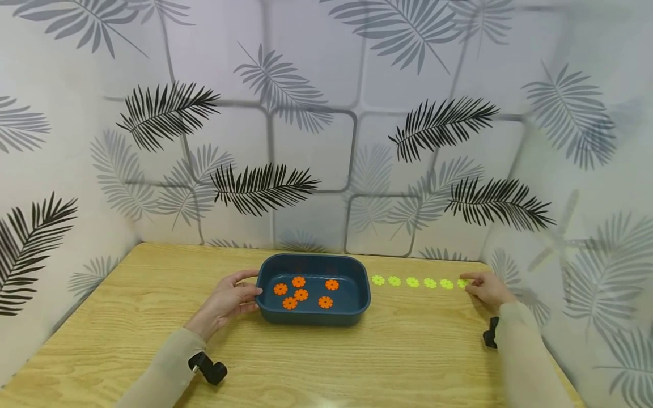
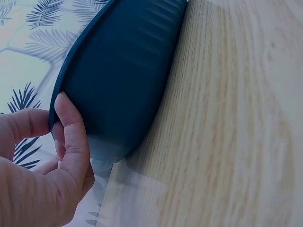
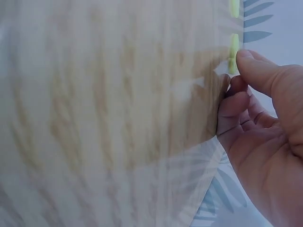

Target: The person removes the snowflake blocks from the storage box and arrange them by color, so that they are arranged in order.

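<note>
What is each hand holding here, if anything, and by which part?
Left hand: the blue tray, pinched at its left rim. Right hand: at the rightmost yellow-green disc; a grip cannot be told.

A dark blue basin (image 1: 312,318) sits upright, six orange notched discs (image 1: 301,294) scattered inside; six yellow-green discs (image 1: 412,282) form a row on its right

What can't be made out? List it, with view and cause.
Head view: part of the rightmost yellow disc, covered by the right hand.
Left wrist view: orange discs, hidden behind the tray wall.
Right wrist view: upper yellow disc, cut off by the top edge.
</note>
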Demonstrator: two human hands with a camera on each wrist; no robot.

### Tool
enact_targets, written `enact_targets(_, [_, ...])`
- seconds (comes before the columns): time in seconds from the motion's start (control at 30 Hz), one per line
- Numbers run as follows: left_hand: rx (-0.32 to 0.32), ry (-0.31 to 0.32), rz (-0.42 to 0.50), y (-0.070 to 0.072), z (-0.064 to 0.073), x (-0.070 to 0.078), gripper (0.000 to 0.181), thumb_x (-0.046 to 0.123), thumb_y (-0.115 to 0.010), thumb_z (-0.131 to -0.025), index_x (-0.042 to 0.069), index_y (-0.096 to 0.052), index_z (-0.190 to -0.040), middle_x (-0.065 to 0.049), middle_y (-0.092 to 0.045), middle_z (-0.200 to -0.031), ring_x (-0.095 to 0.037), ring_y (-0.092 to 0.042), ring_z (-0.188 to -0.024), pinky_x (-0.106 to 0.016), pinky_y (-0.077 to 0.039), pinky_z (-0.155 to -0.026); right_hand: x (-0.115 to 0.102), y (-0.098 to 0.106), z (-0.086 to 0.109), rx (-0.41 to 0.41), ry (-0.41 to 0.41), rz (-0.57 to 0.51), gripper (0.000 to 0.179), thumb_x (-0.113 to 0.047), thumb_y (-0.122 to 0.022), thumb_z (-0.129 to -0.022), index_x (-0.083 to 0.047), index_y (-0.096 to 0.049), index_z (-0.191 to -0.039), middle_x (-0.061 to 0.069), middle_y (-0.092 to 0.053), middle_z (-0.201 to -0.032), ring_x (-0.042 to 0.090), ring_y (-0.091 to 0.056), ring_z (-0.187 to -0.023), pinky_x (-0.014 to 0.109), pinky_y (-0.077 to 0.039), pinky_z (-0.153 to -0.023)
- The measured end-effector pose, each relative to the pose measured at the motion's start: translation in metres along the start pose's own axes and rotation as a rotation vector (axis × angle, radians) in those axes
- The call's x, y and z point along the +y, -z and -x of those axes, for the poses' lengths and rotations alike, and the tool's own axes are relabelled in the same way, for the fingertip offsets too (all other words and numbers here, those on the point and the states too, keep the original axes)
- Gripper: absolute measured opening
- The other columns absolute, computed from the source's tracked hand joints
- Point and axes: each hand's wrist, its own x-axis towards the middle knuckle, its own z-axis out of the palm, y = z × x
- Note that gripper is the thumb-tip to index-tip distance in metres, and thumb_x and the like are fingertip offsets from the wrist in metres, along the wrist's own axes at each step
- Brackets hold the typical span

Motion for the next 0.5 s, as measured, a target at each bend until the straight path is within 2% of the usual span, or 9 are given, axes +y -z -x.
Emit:
enact_targets(0.2, [0.003,-0.006,0.005,0.001,0.001,0.001,0.058,0.003,-0.062,-0.093,0.005,-0.039,-0.147,-0.014,-0.064,-0.105,-0.02,-0.068,-0.081,-0.027,-0.059,-0.068,-0.001,0.002,0.002,0.025,-0.023,-0.083,0.036,-0.007,-0.064,-0.093,0.009,-0.061,-0.125,0.023,-0.064,-0.102,0.03,-0.06,-0.091,0.038,-0.052,-0.072])
enact_targets(0.37, [0.002,-0.011,0.001,0.0,0.002,0.001,0.058,0.003,-0.061,-0.093,0.005,-0.039,-0.147,-0.014,-0.065,-0.105,-0.019,-0.067,-0.079,-0.027,-0.059,-0.068,-0.013,0.005,0.002,0.029,-0.027,-0.201,0.036,-0.011,-0.063,-0.095,0.009,-0.06,-0.125,0.022,-0.065,-0.1,0.025,-0.064,-0.079,0.033,-0.055,-0.063])
enact_targets(0.5, [0.006,-0.003,0.001,-0.001,0.0,0.0,0.057,0.002,-0.061,-0.094,0.006,-0.04,-0.146,-0.013,-0.065,-0.103,-0.017,-0.066,-0.076,-0.026,-0.058,-0.065,-0.03,0.006,-0.001,0.0,-0.051,-0.279,0.039,-0.019,-0.064,-0.096,0.009,-0.061,-0.123,0.023,-0.068,-0.104,0.024,-0.068,-0.077,0.035,-0.059,-0.066])
